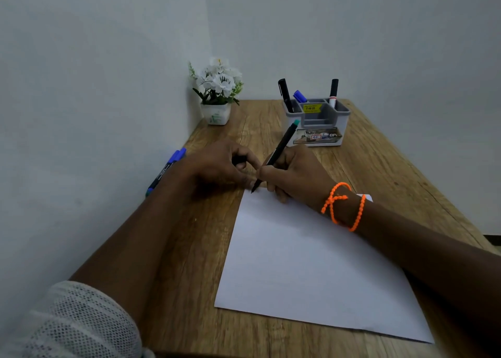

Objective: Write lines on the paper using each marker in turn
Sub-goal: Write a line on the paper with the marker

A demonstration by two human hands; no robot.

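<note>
While the long wooden table (pixel 379 168) runs away from the camera into a corner of pale walls, a blank white sheet of paper (pixel 311 271) lies on it under the right forearm, its far edge just below both hands. The right hand (pixel 295 174) is curled closed around a slim black marker with a green end (pixel 279 151), gripped low on the barrel; the marker leans away from the person, its green end up toward the organiser and its tip meeting the paper's far left corner. The wrist lies on the sheet and carries an orange beaded bracelet (pixel 343 206). The left hand (pixel 222 168) sits just left of the right one, fingers bent into a loose fist around a small dark piece that may be a cap, though I cannot tell for sure; its fingertips nearly touch the right thumb. Beyond the right hand stands a grey plastic desk organiser (pixel 318 122) holding two black markers and a blue one. Beyond the left hand is a small white pot of white flowers (pixel 217 92). Left of the left wrist, two blue-capped markers (pixel 165 170) lie by the wall.
</note>
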